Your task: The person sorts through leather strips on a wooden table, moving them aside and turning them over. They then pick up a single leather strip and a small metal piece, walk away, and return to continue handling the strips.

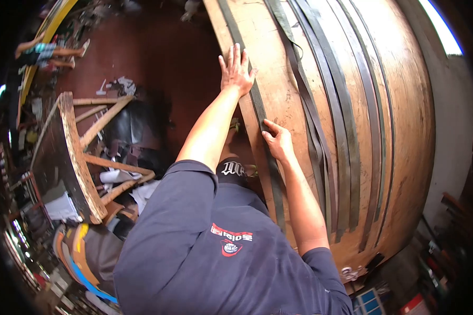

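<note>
A large curved wooden panel (352, 63) fills the upper right, with several long dark strips (347, 131) lying along it. My left hand (235, 67) rests flat near the panel's left edge, fingers spread, partly on the outermost dark strip (258, 107). My right hand (278, 142) is lower on the same strip, thumb on top and fingers curled around it at the panel's edge. Both bare forearms reach out from my dark blue shirt (210, 262).
A wooden trestle (81, 163) stands on the red-brown floor (163, 58) to the left, with papers and scraps under it. Clutter lines the left edge. A blue crate (371, 302) sits at the lower right, beside a pale wall (454, 121).
</note>
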{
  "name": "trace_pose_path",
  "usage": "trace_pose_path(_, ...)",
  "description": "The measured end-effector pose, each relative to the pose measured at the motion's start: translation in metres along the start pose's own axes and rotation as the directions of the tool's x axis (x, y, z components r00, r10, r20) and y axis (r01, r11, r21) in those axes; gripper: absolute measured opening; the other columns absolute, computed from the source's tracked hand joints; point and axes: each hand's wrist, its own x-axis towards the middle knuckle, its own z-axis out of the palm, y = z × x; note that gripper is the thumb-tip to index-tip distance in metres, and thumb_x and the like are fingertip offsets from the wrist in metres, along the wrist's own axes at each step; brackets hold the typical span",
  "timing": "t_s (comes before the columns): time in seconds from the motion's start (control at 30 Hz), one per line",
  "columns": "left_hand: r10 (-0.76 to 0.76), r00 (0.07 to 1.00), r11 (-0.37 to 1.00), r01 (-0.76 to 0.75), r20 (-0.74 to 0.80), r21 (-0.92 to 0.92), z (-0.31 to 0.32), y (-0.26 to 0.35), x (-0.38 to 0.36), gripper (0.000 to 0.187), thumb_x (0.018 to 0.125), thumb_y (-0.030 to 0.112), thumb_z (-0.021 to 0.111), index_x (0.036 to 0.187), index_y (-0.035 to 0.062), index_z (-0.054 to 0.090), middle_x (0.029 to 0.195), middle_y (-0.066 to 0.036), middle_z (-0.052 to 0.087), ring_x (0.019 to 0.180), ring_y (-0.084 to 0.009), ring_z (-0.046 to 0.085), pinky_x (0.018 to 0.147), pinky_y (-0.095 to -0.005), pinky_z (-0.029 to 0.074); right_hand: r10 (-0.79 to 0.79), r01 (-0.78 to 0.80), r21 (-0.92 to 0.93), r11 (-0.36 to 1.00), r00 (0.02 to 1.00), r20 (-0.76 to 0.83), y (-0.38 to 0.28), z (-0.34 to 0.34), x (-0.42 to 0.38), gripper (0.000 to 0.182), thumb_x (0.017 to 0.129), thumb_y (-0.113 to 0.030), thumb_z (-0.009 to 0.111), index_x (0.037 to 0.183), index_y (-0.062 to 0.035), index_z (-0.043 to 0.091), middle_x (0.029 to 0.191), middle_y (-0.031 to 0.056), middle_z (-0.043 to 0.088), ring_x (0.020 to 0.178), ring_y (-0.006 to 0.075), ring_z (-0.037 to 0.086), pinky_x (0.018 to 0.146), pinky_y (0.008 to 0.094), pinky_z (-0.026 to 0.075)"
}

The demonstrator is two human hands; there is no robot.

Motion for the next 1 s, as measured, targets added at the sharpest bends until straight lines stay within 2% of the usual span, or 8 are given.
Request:
trace_pose_path(0.1,0.187,0.968,0.978,-0.199,-0.168,-0.058,-0.001,-0.002,-0.011,0.072,0.095,0.047,0.043,0.145,-0.0032,0.031,0.158,-0.020,0.014,0.148,-0.0348,0.008,0.114,-0.0642,0.004,0.021,-0.019,0.089,0.996,0.999,-0.024,0.002,0.003,-0.001,0.042,0.084,-0.007,0.066,0.125,-0.0017,0.061,0.110,0.0183,0.069,0.095,0.0200,0.067,0.085,0.0311,0.051)
trace_pose_path(0.17,0.485,0.851,0.749,-0.524,0.203,0.405,-0.038,0.023,-0.043,0.071,0.093,0.045,0.046,0.145,-0.0021,0.033,0.156,-0.019,0.025,0.147,-0.0338,0.016,0.114,-0.0639,0.009,-0.006,0.008,0.064,0.998,1.000,-0.030,0.004,0.005,-0.003,0.040,0.084,-0.007,0.064,0.124,-0.0020,0.062,0.111,0.0188,0.069,0.097,0.0243,0.068,0.086,0.0347,0.052)
trace_pose_path(0.23,0.903,0.412,0.369,-0.890,-0.125,-0.266,-0.001,-0.006,-0.083,0.081,0.088,0.056,0.050,0.147,0.0024,0.032,0.157,-0.012,0.025,0.148,-0.0289,0.017,0.116,-0.0589,0.008,0.033,-0.033,-0.009,0.999,0.999,-0.034,0.004,0.002,-0.004,0.040,0.084,-0.007,0.063,0.124,-0.0026,0.062,0.112,0.0196,0.068,0.100,0.0266,0.067,0.088,0.0360,0.051)
trace_pose_path(0.27,0.911,0.360,0.410,-0.839,0.199,-0.358,-0.030,0.000,-0.096,0.088,0.086,0.062,0.047,0.149,0.0039,0.029,0.158,-0.011,0.023,0.148,-0.0279,0.017,0.118,-0.0539,0.008,0.051,-0.051,-0.109,0.993,0.999,-0.002,-0.001,0.002,-0.005,0.039,0.084,-0.007,0.063,0.123,-0.0032,0.063,0.113,0.0205,0.067,0.103,0.0290,0.066,0.090,0.0372,0.051)
trace_pose_path(0.47,0.931,0.052,0.185,-0.919,0.360,-0.347,-0.048,-0.025,-0.018,0.087,0.086,0.062,0.046,0.150,0.0072,0.027,0.159,-0.011,0.021,0.148,-0.0278,0.016,0.118,-0.0519,0.013,0.141,-0.138,0.055,0.989,0.988,-0.068,-0.026,0.002,-0.013,0.038,0.085,-0.003,0.061,0.123,-0.0020,0.063,0.119,0.0172,0.066,0.107,0.0214,0.064,0.094,0.0333,0.049)
trace_pose_path(0.53,0.909,0.040,0.174,-0.942,0.415,-0.289,-0.053,-0.033,0.015,0.086,0.086,0.061,0.048,0.150,0.0067,0.027,0.159,-0.012,0.021,0.147,-0.0287,0.016,0.118,-0.0523,0.013,0.177,-0.171,0.088,0.981,0.982,-0.065,-0.029,0.001,-0.015,0.038,0.084,-0.006,0.062,0.122,-0.0060,0.064,0.118,0.0191,0.065,0.110,0.0289,0.064,0.096,0.0357,0.048)
trace_pose_path(0.77,0.765,0.466,0.463,-0.878,0.445,0.124,-0.055,-0.077,0.116,0.080,0.091,0.052,0.050,0.151,0.0047,0.024,0.158,-0.017,0.018,0.147,-0.0339,0.014,0.117,-0.0563,0.008,0.086,-0.089,-0.024,0.996,0.990,-0.108,-0.025,0.003,-0.017,0.037,0.084,-0.006,0.063,0.121,-0.0063,0.064,0.116,0.0167,0.067,0.108,0.0268,0.063,0.095,0.0351,0.048)
trace_pose_path(1.0,0.663,0.732,0.748,-0.643,0.153,-0.163,-0.046,0.008,-0.041,0.080,0.090,0.042,0.058,0.147,-0.0031,0.026,0.155,-0.025,0.018,0.145,-0.0401,0.014,0.114,-0.0601,0.010,0.106,-0.105,0.020,0.994,0.993,-0.055,-0.020,0.003,-0.013,0.040,0.085,-0.008,0.063,0.124,-0.0056,0.058,0.113,0.0182,0.067,0.107,0.0273,0.063,0.095,0.0364,0.048)
